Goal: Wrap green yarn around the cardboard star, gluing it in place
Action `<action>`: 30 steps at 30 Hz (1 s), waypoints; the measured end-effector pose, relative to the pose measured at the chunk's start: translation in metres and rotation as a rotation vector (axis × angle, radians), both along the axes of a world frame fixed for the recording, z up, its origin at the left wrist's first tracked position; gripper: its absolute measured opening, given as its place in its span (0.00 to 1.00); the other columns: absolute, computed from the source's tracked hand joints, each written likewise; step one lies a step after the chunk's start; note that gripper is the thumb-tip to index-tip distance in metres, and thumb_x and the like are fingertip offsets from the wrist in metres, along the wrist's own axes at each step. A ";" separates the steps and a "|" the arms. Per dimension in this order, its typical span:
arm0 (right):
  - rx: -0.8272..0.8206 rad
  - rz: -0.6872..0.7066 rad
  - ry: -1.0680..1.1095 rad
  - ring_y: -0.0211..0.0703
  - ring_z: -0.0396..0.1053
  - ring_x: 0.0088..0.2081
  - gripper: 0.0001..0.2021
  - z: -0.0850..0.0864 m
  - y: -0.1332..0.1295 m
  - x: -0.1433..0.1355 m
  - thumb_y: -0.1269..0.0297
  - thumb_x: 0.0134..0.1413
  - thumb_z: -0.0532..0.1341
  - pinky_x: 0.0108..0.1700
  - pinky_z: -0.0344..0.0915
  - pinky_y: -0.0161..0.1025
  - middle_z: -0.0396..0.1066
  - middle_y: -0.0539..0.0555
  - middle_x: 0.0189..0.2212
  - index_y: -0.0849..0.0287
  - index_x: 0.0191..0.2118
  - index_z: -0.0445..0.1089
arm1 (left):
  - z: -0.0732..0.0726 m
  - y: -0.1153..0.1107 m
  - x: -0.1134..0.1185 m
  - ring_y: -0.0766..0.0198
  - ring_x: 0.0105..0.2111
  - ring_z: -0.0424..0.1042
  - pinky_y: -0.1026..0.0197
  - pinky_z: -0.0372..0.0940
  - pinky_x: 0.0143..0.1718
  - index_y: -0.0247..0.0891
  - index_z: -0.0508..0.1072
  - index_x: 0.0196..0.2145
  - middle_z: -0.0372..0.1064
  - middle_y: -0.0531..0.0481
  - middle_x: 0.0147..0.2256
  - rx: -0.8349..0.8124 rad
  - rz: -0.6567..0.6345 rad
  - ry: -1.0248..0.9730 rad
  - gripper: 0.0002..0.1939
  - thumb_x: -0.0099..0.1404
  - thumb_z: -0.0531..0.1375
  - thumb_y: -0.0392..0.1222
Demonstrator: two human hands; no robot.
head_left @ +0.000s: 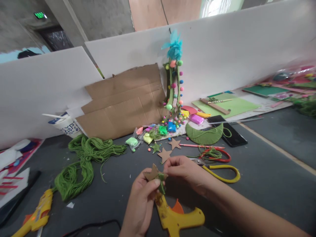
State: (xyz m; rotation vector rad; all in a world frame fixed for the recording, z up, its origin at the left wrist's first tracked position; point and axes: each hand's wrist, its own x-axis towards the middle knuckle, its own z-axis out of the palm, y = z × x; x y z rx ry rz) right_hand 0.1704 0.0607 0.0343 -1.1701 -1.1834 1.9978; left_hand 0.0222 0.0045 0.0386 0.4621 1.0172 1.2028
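Observation:
Low in the centre, my left hand (144, 197) pinches a cardboard star (153, 173) between thumb and fingers. Green yarn (161, 181) is wound around part of the star. My right hand (181, 169) is closed at the star's right side, its fingertips pinched by the yarn; the strand between them is mostly hidden. Just below my hands lies a yellow hot glue gun (172, 217) with an orange trigger. Beyond them are two bare cardboard stars, one nearer (164, 155) and one farther (174, 144), plus a green-covered star (156, 147).
Scissors (222, 172) with red and yellow handles lie right of my hands, near a pink pencil (201, 145), green crescent (204, 134) and black phone (232, 133). Green yarn skeins (74, 174) and another glue gun (39, 214) lie left. A pom-pom-decorated stand (173, 85) rises behind.

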 end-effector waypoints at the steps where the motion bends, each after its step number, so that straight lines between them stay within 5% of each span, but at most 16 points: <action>1: -0.005 0.001 -0.006 0.29 0.45 0.16 0.05 0.000 0.001 0.000 0.64 0.36 0.62 0.20 0.39 0.32 0.56 0.42 0.15 0.60 0.22 0.67 | 0.000 0.000 0.000 0.68 0.25 0.66 0.67 0.63 0.29 0.34 0.74 0.26 0.71 0.52 0.24 -0.008 0.003 0.008 0.04 0.51 0.63 0.29; 12: 0.006 0.068 -0.056 0.29 0.43 0.15 0.07 -0.010 -0.004 -0.005 0.62 0.42 0.61 0.17 0.39 0.31 0.53 0.40 0.14 0.59 0.24 0.65 | -0.010 0.003 -0.002 0.66 0.26 0.72 0.67 0.65 0.28 0.35 0.75 0.30 0.76 0.50 0.27 -0.059 0.097 0.012 0.07 0.50 0.64 0.29; 20: 0.510 -0.015 -0.329 0.39 0.64 0.28 0.04 -0.013 -0.016 -0.016 0.69 0.49 0.59 0.31 0.58 0.34 0.67 0.49 0.23 0.60 0.26 0.69 | -0.013 0.008 -0.004 0.67 0.24 0.69 0.68 0.61 0.26 0.35 0.73 0.26 0.73 0.53 0.23 -0.025 0.203 0.159 0.06 0.48 0.65 0.31; 25: 0.852 0.063 -0.497 0.42 0.65 0.32 0.07 0.003 -0.023 -0.010 0.74 0.51 0.57 0.35 0.56 0.36 0.68 0.52 0.28 0.59 0.29 0.70 | -0.012 0.006 -0.005 0.67 0.26 0.66 0.67 0.60 0.28 0.37 0.71 0.26 0.72 0.55 0.23 0.064 0.200 0.326 0.06 0.50 0.64 0.31; 30: 1.015 0.134 -0.591 0.42 0.63 0.30 0.06 0.015 -0.020 0.000 0.74 0.53 0.56 0.32 0.53 0.35 0.67 0.52 0.28 0.59 0.29 0.69 | -0.010 0.004 -0.006 0.66 0.26 0.64 0.67 0.59 0.29 0.36 0.72 0.25 0.69 0.56 0.23 0.124 0.137 0.468 0.05 0.51 0.64 0.31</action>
